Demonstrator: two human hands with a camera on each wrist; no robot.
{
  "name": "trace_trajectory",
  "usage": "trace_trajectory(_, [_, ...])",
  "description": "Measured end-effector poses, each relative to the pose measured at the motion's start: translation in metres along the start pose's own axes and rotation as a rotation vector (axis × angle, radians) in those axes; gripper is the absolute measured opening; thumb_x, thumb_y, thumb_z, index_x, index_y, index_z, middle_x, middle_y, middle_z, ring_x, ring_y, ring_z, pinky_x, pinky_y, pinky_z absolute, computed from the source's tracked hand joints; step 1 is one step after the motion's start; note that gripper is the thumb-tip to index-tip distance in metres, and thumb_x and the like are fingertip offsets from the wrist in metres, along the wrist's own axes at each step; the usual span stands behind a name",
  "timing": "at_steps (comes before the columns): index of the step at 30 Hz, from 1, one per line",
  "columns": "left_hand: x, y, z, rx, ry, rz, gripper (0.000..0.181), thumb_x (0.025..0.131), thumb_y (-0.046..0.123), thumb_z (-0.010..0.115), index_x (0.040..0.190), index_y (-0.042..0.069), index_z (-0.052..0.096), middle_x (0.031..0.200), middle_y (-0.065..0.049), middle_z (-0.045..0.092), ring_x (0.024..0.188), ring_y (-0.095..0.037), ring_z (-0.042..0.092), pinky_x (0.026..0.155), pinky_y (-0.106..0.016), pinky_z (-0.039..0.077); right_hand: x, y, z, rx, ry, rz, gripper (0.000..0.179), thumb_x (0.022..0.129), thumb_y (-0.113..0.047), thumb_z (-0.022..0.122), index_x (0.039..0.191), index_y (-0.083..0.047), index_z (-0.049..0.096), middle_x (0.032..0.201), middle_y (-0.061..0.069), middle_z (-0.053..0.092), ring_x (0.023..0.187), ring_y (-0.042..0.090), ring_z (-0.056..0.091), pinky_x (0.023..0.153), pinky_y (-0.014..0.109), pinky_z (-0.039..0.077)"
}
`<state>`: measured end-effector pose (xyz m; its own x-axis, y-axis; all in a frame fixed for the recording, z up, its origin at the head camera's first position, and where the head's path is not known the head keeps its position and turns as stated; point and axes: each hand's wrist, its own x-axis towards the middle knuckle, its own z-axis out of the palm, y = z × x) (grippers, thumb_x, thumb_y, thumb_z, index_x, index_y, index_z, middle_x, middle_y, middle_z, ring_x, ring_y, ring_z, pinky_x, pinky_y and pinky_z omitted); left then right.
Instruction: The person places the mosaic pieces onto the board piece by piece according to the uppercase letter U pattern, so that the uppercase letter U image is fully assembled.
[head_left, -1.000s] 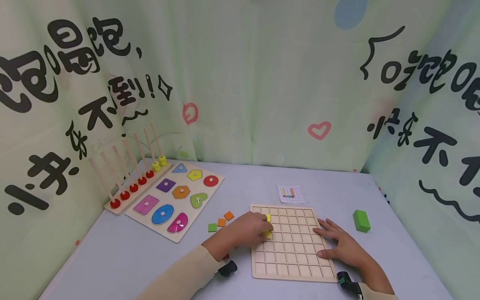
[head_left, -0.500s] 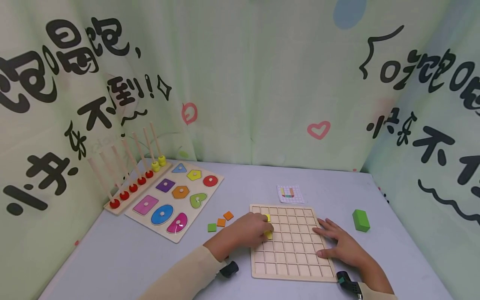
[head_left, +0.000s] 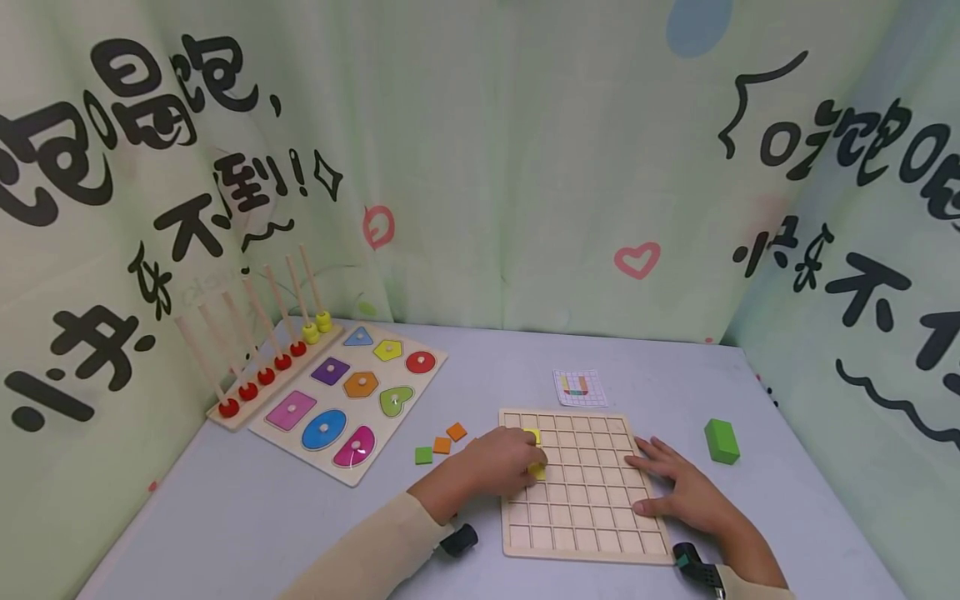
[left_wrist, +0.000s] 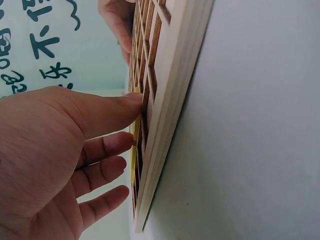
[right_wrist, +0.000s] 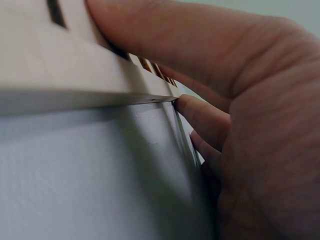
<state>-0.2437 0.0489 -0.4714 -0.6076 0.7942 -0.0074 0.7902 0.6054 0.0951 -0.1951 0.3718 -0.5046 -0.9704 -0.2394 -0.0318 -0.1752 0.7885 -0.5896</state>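
The left hand (head_left: 501, 461) pinches a yellow tile (head_left: 537, 472) between thumb and fingertips, low at the left side of the wooden grid board (head_left: 577, 500). Another yellow tile (head_left: 534, 436) lies in the grid just beyond, toward the far left; the fingers hide what is between them. The right hand (head_left: 678, 487) rests on the board's right edge, thumb wide of the fingers, thumb on top and a forefinger against the side.

To the far left, the shape board (head_left: 330, 397) holds nine coloured pieces in its recesses, among them a green heart and a blue oval. Beside it, the peg rack (head_left: 262, 396) bears red beads on five pegs and yellow beads on two.
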Motion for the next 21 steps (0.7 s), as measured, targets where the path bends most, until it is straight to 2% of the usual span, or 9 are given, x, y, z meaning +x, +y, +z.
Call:
trace_trajectory(11, [-0.002,-0.003,0.005,0.009,0.034,0.022,0.023,0.09,0.027,0.07,0.113,0.025,0.073,0.098,0.011,0.06,0.089,-0.005,0.052,0.082,-0.022,0.044,0.001,-0.001,0.0,0.025,-0.003,0.0,0.082,0.066,-0.043,0.085,0.135,-0.006,0.059,0.154,0.017,0.031,0.141,0.047,0.014,0.101,0.072,0.016])
trace_trajectory(17, [-0.015,-0.011,0.004,0.012,0.069,0.027,0.024,0.09,0.025,0.068,0.113,0.024,0.073,0.097,0.012,0.061,0.086,-0.006,0.05,0.079,-0.023,0.044,0.001,-0.002,-0.001,0.028,-0.013,0.017,0.083,0.066,-0.044,0.085,0.136,-0.006,0.058,0.154,0.017,0.03,0.142,0.047,0.013,0.101,0.072,0.015])
trace_trajectory(21, [-0.028,-0.02,0.0,0.017,0.084,0.008,0.025,0.09,0.026,0.07,0.114,0.025,0.073,0.099,0.011,0.061,0.087,-0.006,0.05,0.078,-0.022,0.044,0.001,-0.003,-0.002,0.032,-0.014,0.019,0.083,0.066,-0.043,0.085,0.135,-0.005,0.058,0.154,0.018,0.03,0.141,0.047,0.012,0.101,0.072,0.015])
